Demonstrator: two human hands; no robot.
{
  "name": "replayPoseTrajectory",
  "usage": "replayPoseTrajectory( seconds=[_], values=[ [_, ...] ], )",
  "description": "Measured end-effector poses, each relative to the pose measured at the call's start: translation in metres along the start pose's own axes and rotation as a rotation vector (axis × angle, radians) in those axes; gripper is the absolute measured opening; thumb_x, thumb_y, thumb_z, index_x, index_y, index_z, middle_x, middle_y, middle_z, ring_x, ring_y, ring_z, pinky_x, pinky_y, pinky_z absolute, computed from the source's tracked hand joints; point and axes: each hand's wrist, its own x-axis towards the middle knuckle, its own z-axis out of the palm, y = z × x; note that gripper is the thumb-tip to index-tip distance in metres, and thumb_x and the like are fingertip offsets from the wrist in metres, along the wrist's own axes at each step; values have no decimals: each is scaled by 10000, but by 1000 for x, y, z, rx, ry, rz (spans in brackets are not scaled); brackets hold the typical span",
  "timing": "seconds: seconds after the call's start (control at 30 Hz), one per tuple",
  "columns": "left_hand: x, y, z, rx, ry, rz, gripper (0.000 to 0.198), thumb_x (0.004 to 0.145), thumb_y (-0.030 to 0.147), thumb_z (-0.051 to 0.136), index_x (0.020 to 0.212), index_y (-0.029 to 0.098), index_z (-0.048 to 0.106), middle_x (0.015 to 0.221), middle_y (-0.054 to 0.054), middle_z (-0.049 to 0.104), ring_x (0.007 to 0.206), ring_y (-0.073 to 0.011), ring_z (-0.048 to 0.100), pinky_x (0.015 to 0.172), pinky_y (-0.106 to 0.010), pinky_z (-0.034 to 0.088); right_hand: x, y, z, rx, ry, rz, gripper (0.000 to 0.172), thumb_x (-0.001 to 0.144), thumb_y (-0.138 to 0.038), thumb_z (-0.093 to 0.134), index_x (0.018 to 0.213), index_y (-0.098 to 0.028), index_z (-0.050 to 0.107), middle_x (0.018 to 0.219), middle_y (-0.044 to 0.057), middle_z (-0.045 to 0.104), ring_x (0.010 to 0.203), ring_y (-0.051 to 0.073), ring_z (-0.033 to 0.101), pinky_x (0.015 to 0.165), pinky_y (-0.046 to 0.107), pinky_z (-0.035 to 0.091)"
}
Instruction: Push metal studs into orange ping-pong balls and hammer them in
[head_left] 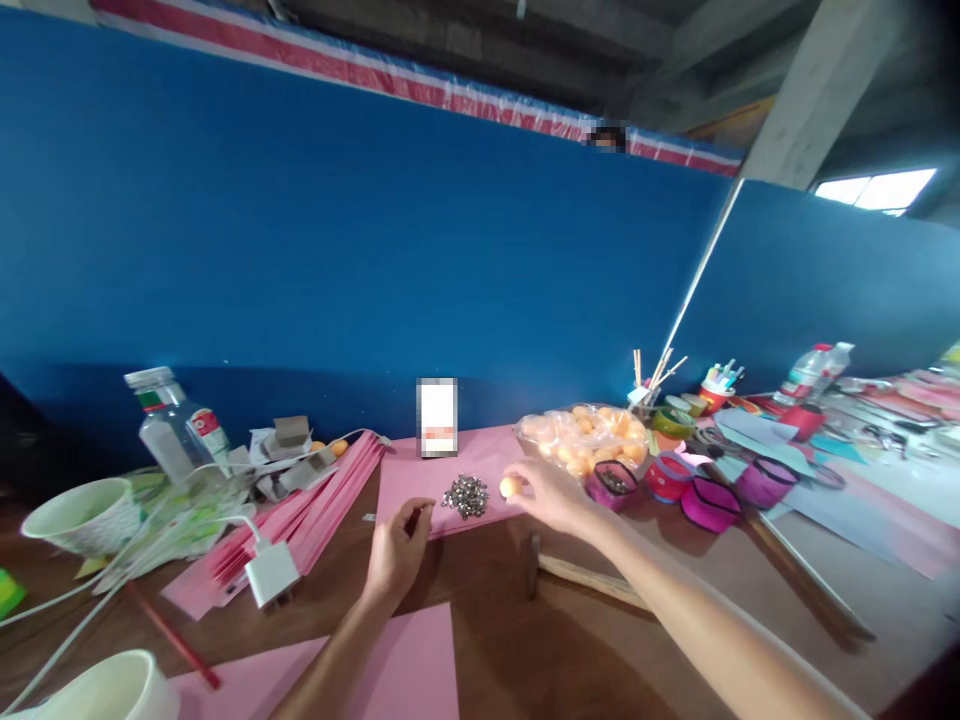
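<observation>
My right hand [553, 492] grips a small pale-orange ball [511, 487], like a table tennis ball, between thumb and fingers above the pink sheet [401, 480]. Left of that ball, a heap of small shiny metal pieces [466, 496] lies on the sheet. My left hand [397, 548] is just left of the heap, its thumb and fingers pinched together. Whatever they may hold is too small to make out. Behind my right hand, a clear plastic bag [581, 440] is full of similar orange balls.
A hammer [592, 582] lies under my right forearm. Several small fabric-sided containers [709, 503] stand at the right. Pink paper strips [322, 515], a white charger [271, 573] with cable, a plastic bottle [169, 425] and paper cups [82, 515] crowd the left. A blue partition [337, 230] rises behind.
</observation>
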Motion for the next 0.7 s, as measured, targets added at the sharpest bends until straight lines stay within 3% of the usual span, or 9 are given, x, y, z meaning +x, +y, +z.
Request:
replayPoseTrajectory(
  seconds=[0.17,0.33,0.43,0.57,0.7],
  values=[
    [0,0,0,6,7,33,269,810,367,434,862,193,632,736,-8,667,659,-160,608,638,-248,458,-13,-42,28,138,-33,-154,291,693,-304,674,963,-230,595,935,21,585,793,161,563,680,243,409],
    [0,3,-2,3,-5,29,263,809,349,431,878,192,631,756,-14,675,674,-163,618,638,-251,466,-15,-52,43,192,-98,-122,205,664,-218,685,856,-194,617,913,35,573,758,166,561,658,254,413],
    [-3,7,-1,-34,-24,57,251,817,339,427,895,202,623,780,-8,670,679,-150,613,643,-246,466,-8,-51,45,541,-44,-46,245,704,-244,661,936,-199,600,944,36,589,821,174,574,743,287,434],
    [-5,11,1,-109,-70,98,309,789,341,487,1069,232,558,877,-13,650,703,-141,606,634,-249,484,5,-56,52,1136,-1,91,283,748,-324,627,992,-195,564,968,34,611,893,176,584,805,315,453],
    [-5,9,2,-138,-75,158,480,687,342,626,1144,238,524,1011,-54,605,800,-172,596,622,-263,506,13,-68,61,1376,-13,178,304,664,-328,713,894,-175,586,885,22,624,883,181,585,786,314,463]
  ],
)
